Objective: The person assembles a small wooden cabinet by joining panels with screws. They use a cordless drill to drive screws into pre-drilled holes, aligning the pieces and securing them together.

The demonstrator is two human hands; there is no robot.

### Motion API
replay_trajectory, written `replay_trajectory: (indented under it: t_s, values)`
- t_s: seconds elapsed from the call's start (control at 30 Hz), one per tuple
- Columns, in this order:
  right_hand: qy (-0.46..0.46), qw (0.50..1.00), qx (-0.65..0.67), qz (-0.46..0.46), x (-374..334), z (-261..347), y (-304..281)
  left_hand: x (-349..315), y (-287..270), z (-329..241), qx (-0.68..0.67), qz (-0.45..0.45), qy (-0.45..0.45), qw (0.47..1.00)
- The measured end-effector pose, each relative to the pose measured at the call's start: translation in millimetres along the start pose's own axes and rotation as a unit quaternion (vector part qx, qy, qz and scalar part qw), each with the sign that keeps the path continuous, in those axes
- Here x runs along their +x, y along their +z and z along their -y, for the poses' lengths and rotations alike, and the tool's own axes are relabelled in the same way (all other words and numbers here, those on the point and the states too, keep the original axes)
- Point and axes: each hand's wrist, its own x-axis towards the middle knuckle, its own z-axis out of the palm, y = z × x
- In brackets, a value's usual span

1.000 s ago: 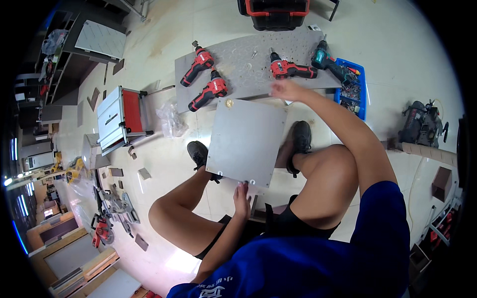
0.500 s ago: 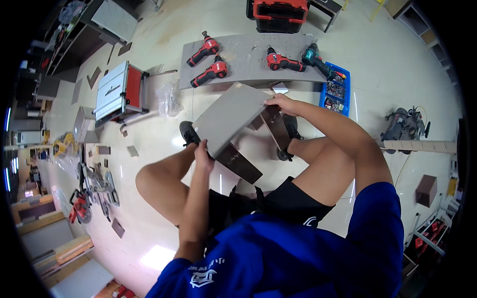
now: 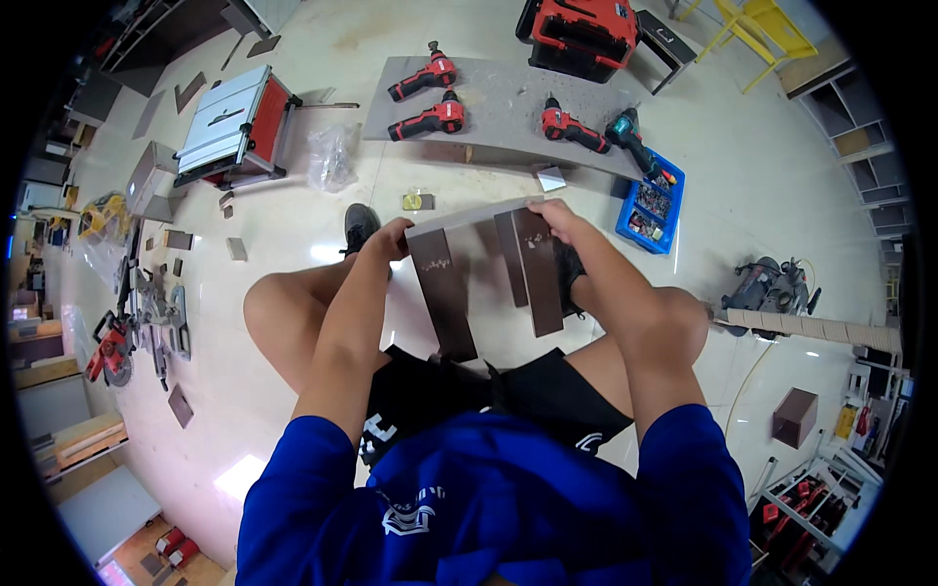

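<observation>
Between my knees I hold a small stool [image 3: 442, 293] made of boards, with dark brown legs and a grey top. It is tilted so the legs point toward me and the top shows mostly as a thin edge at the far side. My left hand [image 3: 393, 237] is closed on its left end, my right hand [image 3: 554, 219] on its far right corner. Pale scuffs mark the legs near the top. Just beyond the stool, a yellow tape measure [image 3: 418, 201] lies on the floor.
Ahead stands a low grey bench [image 3: 498, 98] carrying several drills. A blue parts tray [image 3: 647, 227] sits at its right, near a red and black toolbox [image 3: 584, 37]. A table saw [image 3: 234, 127] and clear plastic bag [image 3: 333, 158] are left; a hose [image 3: 816, 327] runs right.
The stool has turned over from showing its broad grey top to showing its legs and underside. My left hand has moved farther away from me, about level with the right. The tape measure has come into view.
</observation>
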Motion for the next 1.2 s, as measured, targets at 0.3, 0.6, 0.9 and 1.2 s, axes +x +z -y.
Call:
replay_trajectory:
  t_s: [0.3,0.6,0.9,1.2]
  values:
    - [0.055,0.996,0.004,-0.064,55,-12,1,73,5,8,-0.002,-0.039,-0.059,0.997]
    - [0.010,0.996,-0.085,-0.020,89,-1,-11,75,1,-6,-0.037,-0.009,-0.025,0.999]
    - [-0.159,0.908,-0.385,-0.051,6,69,-103,-34,-19,-42,0.464,-0.218,0.073,0.855]
    - [-0.225,0.954,-0.199,0.012,-165,43,-147,-222,-43,-104,0.601,-0.225,0.441,0.627]
